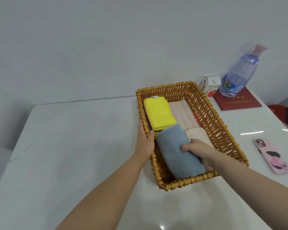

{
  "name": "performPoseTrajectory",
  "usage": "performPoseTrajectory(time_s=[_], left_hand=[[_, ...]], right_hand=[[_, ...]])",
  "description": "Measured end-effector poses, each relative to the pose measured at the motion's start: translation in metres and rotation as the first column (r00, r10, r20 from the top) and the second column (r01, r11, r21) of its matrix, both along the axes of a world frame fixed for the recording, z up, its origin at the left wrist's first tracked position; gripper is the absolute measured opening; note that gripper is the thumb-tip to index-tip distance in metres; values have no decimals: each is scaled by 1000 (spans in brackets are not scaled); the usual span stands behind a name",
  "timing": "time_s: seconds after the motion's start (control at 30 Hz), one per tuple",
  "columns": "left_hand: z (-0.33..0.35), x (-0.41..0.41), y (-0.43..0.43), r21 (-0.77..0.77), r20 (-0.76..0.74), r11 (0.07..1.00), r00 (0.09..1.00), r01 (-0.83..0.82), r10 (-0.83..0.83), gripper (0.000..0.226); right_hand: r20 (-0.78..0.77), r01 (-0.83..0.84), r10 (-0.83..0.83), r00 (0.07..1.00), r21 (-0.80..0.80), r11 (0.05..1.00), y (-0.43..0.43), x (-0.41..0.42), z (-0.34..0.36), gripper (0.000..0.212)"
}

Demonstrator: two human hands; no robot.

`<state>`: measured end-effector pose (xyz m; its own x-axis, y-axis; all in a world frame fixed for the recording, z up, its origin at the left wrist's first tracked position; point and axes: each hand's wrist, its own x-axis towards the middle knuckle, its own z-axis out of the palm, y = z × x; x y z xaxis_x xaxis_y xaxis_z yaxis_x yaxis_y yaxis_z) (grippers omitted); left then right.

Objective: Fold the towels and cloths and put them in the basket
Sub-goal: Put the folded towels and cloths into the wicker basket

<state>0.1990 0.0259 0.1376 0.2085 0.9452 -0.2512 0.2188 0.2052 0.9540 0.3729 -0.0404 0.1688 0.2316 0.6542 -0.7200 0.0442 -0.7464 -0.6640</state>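
White table (73,146) carries the basket (213,120). Left hand (145,141) grips its rim, thumb hooked inside, likely steadying it; right hand (196,150) curls its fingers round the blue towel (173,151), seating it in the basket beside the yellow cloth (158,113).

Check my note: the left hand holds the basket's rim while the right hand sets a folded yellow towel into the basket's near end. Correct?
One error: the head view shows the right hand gripping a blue towel, not a yellow one. The left hand does hold the basket rim, and it goes in at the near end.
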Motion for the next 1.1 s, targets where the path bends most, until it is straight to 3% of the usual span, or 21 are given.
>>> performPoseTrajectory(time_s=[0.2,0.27,0.43,0.53,0.6,0.7,0.73,0.8,0.87,0.9,1.0,1.1], left_hand=[[-1,2,-2,42,-27,999,999,-34,35,58],[0,2,-3,36,-5,999,999,-41,41,57],[-2,0,-2,48,7,998,999,-34,34,55],[-2,1,-2,48,16,998,999,-40,39,55],[-3,2,-3,42,14,998,999,-49,49,56],[-2,2,-3,40,15,998,998,-57,57,56],[-1,2,-3,43,13,998,998,-55,54,55],[1,3,-5,51,12,998,999,-47,46,54],[3,2,-6,56,17,998,999,-42,42,53],[3,2,-6,52,20,998,999,-44,43,53],[3,2,-6,43,19,998,999,-48,47,54],[3,2,-6,28,13,998,999,-49,49,54]], right_hand=[[-148,41,-80,986,-252,967,18,-22,-27,33],[-235,61,-124,964,-260,964,22,-30,-32,22],[-266,-65,2,964,-228,972,22,-32,-52,35],[-222,-150,104,969,-200,968,22,-33,-50,25],[-190,-209,180,965,-148,967,21,-35,-50,29],[42,-369,370,928,-25,929,21,-38,-50,38],[177,-467,462,869,-17,884,19,-38,-47,37],[438,-636,603,666,-87,767,14,-36,-41,37],[585,-709,665,465,-205,675,10,-33,-37,46],[613,-710,678,406,-256,657,8,-31,-37,49],[697,-687,665,269,-345,639,7,-32,-38,55],[868,-725,494,57,-304,618,9,-33,-35,56]])
